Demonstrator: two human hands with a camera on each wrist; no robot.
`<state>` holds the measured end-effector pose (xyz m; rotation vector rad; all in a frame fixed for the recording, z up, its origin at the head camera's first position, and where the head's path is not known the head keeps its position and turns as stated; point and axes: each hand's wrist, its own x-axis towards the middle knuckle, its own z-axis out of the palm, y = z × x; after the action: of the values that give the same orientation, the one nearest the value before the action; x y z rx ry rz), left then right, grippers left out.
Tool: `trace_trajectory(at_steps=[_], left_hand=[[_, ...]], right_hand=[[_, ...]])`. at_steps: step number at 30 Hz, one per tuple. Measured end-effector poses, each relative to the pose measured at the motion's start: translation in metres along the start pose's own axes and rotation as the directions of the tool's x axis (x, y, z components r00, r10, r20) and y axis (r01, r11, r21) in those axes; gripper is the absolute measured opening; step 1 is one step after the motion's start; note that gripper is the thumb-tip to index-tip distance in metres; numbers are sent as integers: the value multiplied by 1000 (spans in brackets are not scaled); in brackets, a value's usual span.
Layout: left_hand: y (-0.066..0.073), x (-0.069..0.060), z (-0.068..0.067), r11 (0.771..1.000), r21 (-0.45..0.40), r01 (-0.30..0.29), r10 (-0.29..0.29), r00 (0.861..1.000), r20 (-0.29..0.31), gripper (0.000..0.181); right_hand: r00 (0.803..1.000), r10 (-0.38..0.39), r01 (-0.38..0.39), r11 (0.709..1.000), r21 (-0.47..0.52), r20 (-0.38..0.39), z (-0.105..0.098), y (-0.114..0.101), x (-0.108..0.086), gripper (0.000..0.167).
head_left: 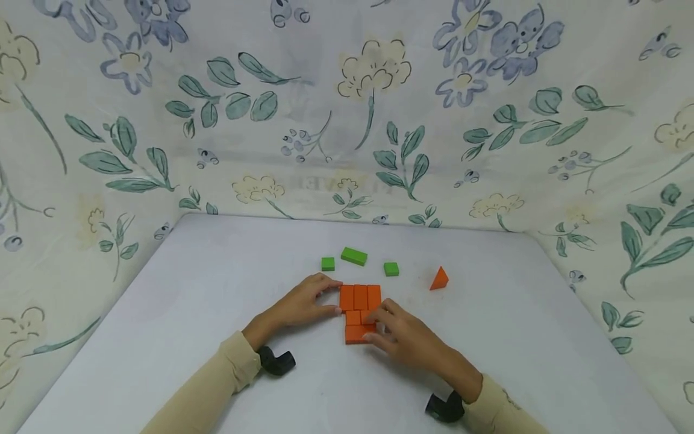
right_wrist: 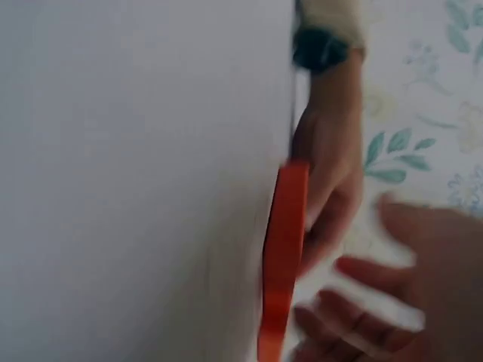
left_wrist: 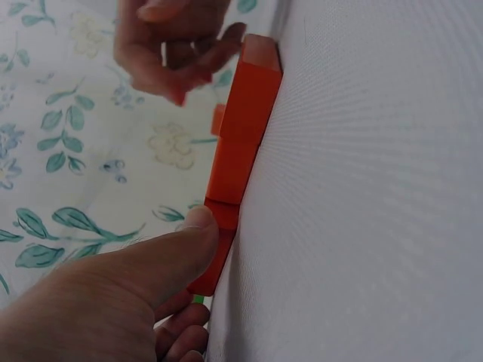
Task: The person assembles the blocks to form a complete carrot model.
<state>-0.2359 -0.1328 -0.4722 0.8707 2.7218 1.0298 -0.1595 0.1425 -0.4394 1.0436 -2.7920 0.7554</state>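
Note:
Orange blocks (head_left: 353, 334) lie edge to edge on the white table: three side by side at the far end, smaller ones in the middle, a wide one nearest. My left hand (head_left: 297, 306) touches the far group's left side with thumb and forefinger; its thumb rests against the orange edge (left_wrist: 241, 162) in the left wrist view. My right hand (head_left: 409, 337) hovers over the near blocks' right side, fingers bent loosely and partly covering them. Blurred in the right wrist view, this hand (right_wrist: 392, 286) shows spread fingers with nothing visible between them, beside the orange blocks (right_wrist: 284, 234).
Beyond the orange blocks lie a small green block (head_left: 328, 264), a longer green block (head_left: 354, 256) and another small green one (head_left: 391, 269). An orange triangular block (head_left: 440, 278) lies to their right. A flower-patterned cloth (head_left: 325, 169) borders the white table (head_left: 217, 259).

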Motion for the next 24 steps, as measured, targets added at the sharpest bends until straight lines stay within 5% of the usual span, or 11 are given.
trace_trajectory(at_steps=[5,11,16,20,24], left_hand=[[-1,-1,2,1000,7,9,-9,1000,7,58],[-1,-1,0,1000,-3,6,-6,1000,-10,57],[-2,-2,1,1000,-22,19,-19,1000,3,58],[-2,-2,0,1000,-18,16,-16,1000,5,58],[-2,0,0,1000,-15,10,-10,1000,3,57]], right_hand=[[994,39,-34,998,49,-99,-36,19,4,19],[981,117,-120,993,-12,-154,-80,92,5,15],[981,192,-192,980,57,4,-97,138,1,31],[974,162,-172,984,52,157,-100,153,-1,39],[973,148,-149,989,-9,178,-100,158,-1,35]])
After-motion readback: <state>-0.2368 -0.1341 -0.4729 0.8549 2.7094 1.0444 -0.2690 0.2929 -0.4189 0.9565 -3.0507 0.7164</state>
